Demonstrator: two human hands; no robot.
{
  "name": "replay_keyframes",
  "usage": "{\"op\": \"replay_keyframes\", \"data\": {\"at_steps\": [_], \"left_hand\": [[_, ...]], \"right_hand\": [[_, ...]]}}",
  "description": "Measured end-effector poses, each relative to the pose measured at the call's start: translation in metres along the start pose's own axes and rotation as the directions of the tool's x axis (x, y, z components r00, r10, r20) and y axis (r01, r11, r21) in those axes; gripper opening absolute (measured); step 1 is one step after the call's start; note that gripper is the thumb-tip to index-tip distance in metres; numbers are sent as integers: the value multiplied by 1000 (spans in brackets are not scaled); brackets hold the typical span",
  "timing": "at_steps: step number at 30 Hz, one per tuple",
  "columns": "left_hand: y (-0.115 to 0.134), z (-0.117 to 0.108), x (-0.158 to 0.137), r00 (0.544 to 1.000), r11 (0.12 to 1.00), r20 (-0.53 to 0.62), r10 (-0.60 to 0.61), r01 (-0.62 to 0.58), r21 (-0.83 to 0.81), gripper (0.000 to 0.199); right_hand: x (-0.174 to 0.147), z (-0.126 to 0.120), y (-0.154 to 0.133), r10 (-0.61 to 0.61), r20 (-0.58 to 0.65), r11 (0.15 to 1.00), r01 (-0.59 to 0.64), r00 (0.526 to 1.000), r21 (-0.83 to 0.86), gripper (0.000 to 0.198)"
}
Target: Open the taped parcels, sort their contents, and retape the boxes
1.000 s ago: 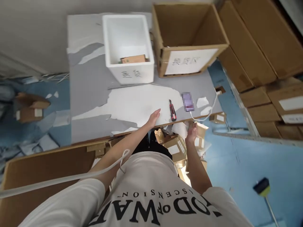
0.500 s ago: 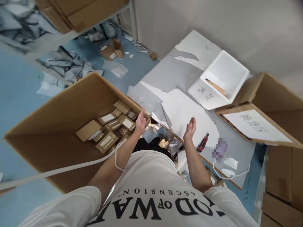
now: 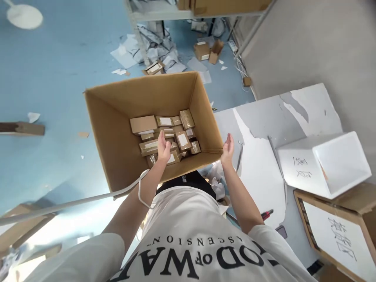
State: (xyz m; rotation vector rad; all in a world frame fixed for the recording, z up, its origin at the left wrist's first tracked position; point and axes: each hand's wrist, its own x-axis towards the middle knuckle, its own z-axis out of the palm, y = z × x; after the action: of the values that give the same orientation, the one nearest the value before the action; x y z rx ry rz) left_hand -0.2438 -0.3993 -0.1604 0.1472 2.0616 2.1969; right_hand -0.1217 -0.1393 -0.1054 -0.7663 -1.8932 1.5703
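Observation:
A large open cardboard box [image 3: 111, 156] stands in front of me with several small taped cartons [image 3: 182, 140] inside, some with white labels. My left hand [image 3: 163, 147] is held over the box's near part, fingers stretched out, with nothing in it. Just outside the box's right near corner, my right hand [image 3: 227, 149] has its fingers extended and also holds nothing; I cannot tell whether it touches the cardboard. A white cable [image 3: 117, 193] passes beside my left forearm, with a loop by the wrist.
To the right lies a worktable [image 3: 258, 160] with torn white covering, a red and black box cutter [image 3: 266, 214], a white foam box [image 3: 302, 166] and a cardboard box with a handwritten sheet [image 3: 329, 227]. Behind, a shelf [image 3: 164, 15] stands over scattered bags [image 3: 158, 49] on the blue floor.
My view has swung left, so the big box now sits at centre and the table lies to the right. Both hands stay raised and empty; the left is now over the cartons.

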Motion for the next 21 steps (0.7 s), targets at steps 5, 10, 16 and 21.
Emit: {"op": "replay_keyframes", "data": {"at_steps": [5,10,16,21], "left_hand": [[-10,-37,-3,984,997,-177,-31,43,65,94],[-38,-47,2,960,989,-275,-54,90,120,92],[-136,-39,36,959,976,-247,-139,174,127,88],[-262,-22,64,922,916,-185,-339,369,158,88]], "right_hand": [[23,48,11,33,207,999,-34,978,0,73],[49,93,53,79,335,997,-77,939,-18,76],[77,137,163,202,367,979,-184,908,-84,73],[94,162,288,381,373,924,-345,846,-162,72]]}}
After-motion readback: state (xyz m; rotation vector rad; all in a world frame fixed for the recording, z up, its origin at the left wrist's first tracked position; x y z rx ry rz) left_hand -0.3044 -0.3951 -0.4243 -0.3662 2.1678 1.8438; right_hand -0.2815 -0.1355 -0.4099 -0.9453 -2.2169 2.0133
